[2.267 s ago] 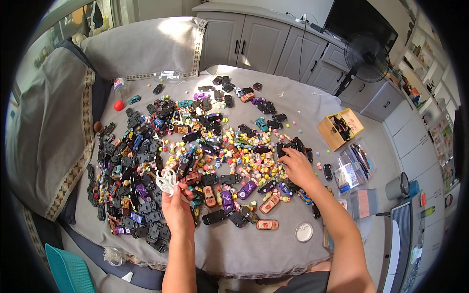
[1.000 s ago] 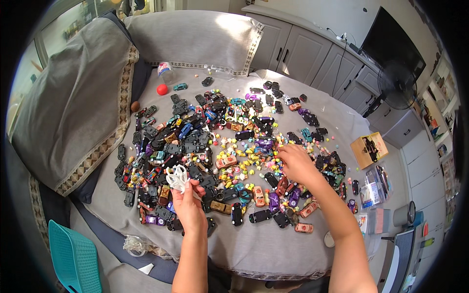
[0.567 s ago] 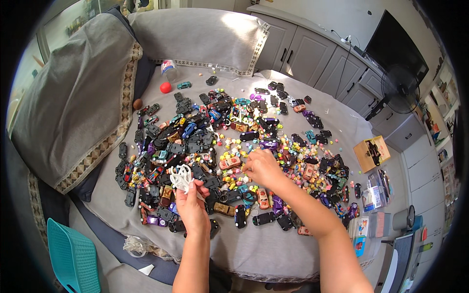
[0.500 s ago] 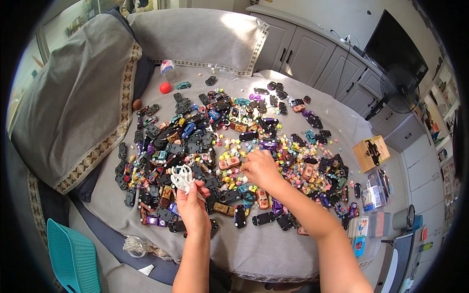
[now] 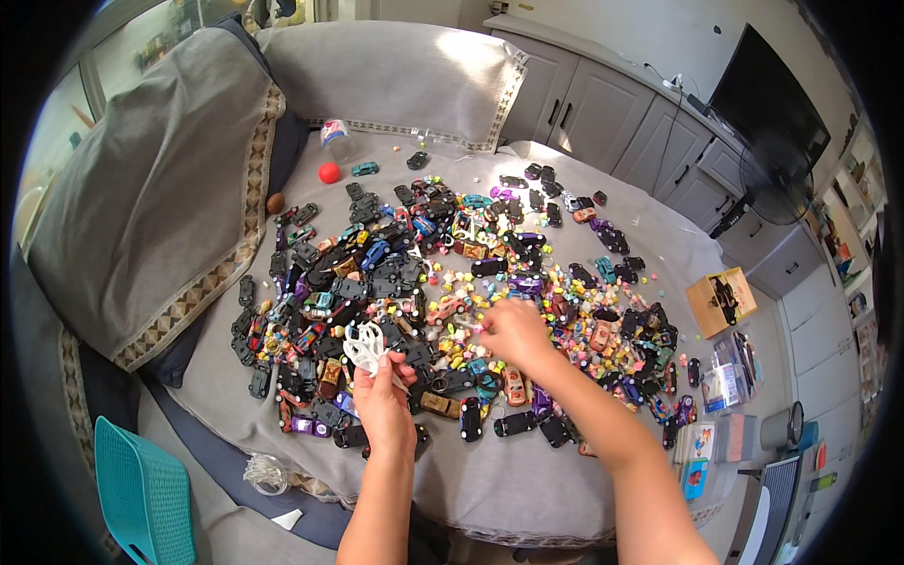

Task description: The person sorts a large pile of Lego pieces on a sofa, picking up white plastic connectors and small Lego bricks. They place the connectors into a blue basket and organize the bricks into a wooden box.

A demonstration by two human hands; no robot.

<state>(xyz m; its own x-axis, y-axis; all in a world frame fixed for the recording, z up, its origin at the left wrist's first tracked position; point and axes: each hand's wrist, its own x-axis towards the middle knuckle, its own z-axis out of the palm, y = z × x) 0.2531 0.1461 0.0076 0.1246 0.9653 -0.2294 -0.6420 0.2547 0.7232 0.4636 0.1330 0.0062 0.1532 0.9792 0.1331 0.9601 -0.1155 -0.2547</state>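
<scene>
My left hand (image 5: 384, 403) is closed around a bundle of white looped cords (image 5: 363, 348), held above the near edge of a big heap of toy cars (image 5: 377, 282). The loops stick up past my thumb and fingers. My right hand (image 5: 516, 335) reaches over the middle of the heap with its fingers pinched together. A thin pale piece shows near those fingertips, too small to name. Just left of them lies an orange toy car (image 5: 447, 310). Small colourful star-like pieces (image 5: 574, 325) are scattered among the cars.
The heap spreads over a grey cloth-covered sofa seat (image 5: 499, 471). A red ball (image 5: 329, 173) and a clear jar (image 5: 336, 138) lie at its back. Front left are a teal basket (image 5: 141, 494) and a clear tub of white cords (image 5: 266, 474). A wooden box (image 5: 706, 306) stands right.
My right hand has shifted slightly nearer and to the right, its fingers still pinched. The left hand keeps the white cords. The whole view has shifted a little.
</scene>
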